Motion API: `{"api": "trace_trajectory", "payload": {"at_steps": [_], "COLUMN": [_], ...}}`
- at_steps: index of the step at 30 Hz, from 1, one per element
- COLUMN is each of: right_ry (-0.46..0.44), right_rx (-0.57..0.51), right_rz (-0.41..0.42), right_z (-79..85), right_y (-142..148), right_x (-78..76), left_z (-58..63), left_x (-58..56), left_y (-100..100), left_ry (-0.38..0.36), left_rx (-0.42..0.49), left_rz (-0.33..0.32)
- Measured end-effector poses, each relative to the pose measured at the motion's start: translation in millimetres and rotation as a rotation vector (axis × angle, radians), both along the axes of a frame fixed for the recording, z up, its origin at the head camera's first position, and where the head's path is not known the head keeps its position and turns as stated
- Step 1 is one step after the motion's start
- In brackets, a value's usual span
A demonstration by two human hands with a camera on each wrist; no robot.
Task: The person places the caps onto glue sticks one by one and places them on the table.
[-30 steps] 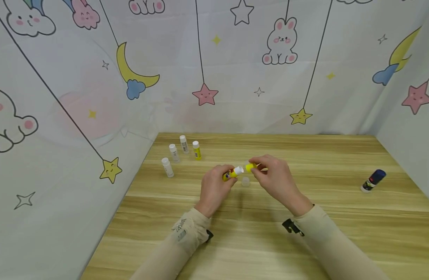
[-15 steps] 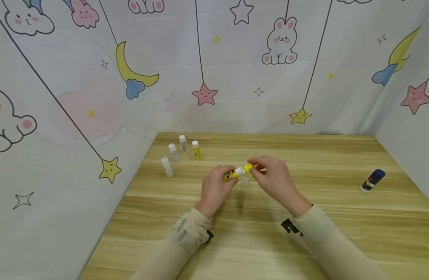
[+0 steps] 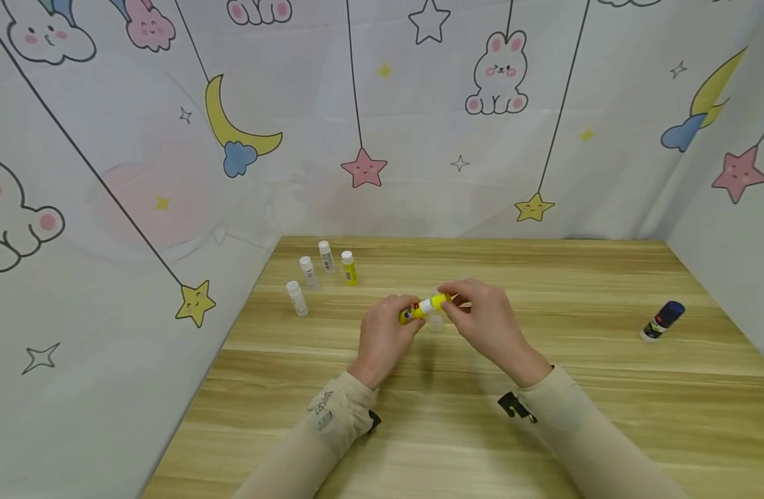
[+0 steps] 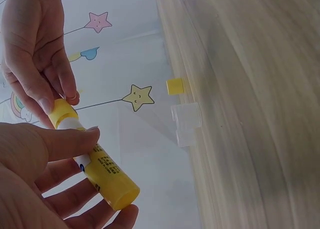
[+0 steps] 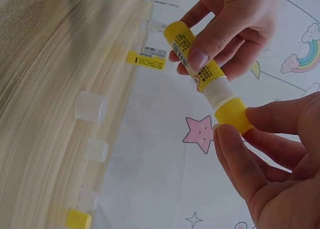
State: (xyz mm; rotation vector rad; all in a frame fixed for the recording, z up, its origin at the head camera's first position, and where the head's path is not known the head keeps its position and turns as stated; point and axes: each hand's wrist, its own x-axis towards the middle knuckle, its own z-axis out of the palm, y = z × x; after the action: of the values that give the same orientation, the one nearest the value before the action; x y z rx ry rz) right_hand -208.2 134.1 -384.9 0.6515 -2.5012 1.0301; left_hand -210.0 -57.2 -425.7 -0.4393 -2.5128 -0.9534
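Note:
Tilted above the table, a yellow glue stick (image 3: 413, 312) is gripped in my left hand (image 3: 382, 339), with the thumb pressed along its barrel in the left wrist view. Its white neck (image 5: 219, 91) points toward my right hand (image 3: 490, 326). Between thumb and fingers the right hand pinches a yellow cap (image 5: 234, 115). That cap meets the end of the neck, and part of the white neck still shows. Below the hands a translucent cap (image 3: 436, 324) stands on the table. More translucent caps (image 5: 96, 149) and another yellow cap (image 5: 78, 219) appear in the right wrist view.
At the table's back left stand white glue sticks (image 3: 297, 299) and a yellow one with a white cap (image 3: 349, 268). A dark glue stick with a blue cap (image 3: 663, 321) stands far right. A printed curtain (image 3: 419, 201) borders the wooden table (image 3: 456, 430).
The right hand has moved slightly left, bringing the yellow cap from apart onto the end of the glue stick's neck. The left hand has hardly moved.

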Motion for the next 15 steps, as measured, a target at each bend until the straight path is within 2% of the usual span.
{"api": "trace_trajectory", "payload": {"at_steps": [15], "right_ry": [0.013], "right_rx": [-0.014], "right_rz": [0.012], "right_z": [-3.2], "right_y": [-0.9], "right_x": [0.5], "left_z": [1.2], "left_x": [2.0], "left_y": [0.9], "left_ry": [0.007], "left_rx": [-0.006], "left_rz": [-0.003]}}
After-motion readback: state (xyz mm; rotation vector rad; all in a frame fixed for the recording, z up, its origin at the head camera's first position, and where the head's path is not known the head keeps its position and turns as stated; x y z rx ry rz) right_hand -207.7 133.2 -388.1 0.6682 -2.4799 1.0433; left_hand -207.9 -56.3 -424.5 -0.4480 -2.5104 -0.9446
